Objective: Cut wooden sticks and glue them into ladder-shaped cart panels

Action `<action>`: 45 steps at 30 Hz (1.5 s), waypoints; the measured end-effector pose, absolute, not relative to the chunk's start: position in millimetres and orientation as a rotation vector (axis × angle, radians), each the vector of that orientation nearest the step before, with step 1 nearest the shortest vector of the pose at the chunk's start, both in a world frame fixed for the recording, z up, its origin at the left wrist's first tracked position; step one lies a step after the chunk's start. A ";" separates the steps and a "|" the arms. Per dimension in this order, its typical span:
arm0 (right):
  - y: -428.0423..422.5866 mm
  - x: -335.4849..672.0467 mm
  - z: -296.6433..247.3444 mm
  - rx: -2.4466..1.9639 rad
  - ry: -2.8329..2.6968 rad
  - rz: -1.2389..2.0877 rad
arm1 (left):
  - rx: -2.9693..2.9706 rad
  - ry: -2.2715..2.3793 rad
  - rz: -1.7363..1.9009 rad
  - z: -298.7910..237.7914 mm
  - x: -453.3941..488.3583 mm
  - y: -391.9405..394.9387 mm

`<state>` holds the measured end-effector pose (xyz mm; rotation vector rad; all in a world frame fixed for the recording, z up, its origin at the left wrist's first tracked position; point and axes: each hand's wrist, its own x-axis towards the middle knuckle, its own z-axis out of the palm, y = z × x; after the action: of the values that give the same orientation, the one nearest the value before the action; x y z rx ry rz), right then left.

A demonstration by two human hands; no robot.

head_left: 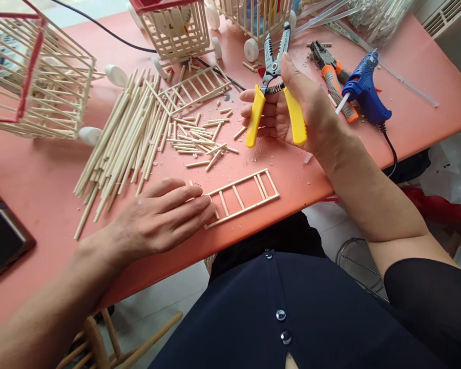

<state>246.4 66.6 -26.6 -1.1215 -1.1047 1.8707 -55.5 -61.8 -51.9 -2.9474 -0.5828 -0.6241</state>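
Right now we have the yellow-handled cutters (275,87) in our right hand (295,110), fingers curled round both handles, the blades pointing up and away and standing apart, well above the worktop (42,184). Our left hand (159,218) lies flat and open, gripping nothing, its fingertips pressing the near end of the small stick ladder (243,197) that rests near the worktop's front edge.

To do this well, we judge it wise to keep the ladder pinned flat while the cutters come down, and to bring the blades square across any overhanging rung end, so the glued joints are not levered apart. Fingertips should stay clear of the blades.

As for containers, the stick basket (36,77) at far left has a red rim; something pale and dark shows through its bars, though we cannot tell what. The wheeled stick cart (179,31) at the top holds a pale rounded thing, unclear. A second cart (253,18) beside it holds coloured items, too hidden to name.

Loose long sticks (119,138) and cut pieces (200,138) lie between them; a blue glue gun (364,89) sits to the right.
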 end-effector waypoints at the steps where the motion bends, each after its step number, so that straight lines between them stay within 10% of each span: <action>1: 66.7 246.5 -26.9 -1.100 -1.103 1.879 | -2.948 -0.605 -0.644 -52.3 -57.1 -62.4; 45: 66.2 253.3 -30.9 -1.053 -1.091 1.913 | -2.820 -0.717 -0.782 -31.6 -38.8 -60.7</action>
<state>253.3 66.2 -30.9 -1.0533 -1.0905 1.9131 -38.8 -60.7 -31.6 -2.8199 -0.7170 -0.7824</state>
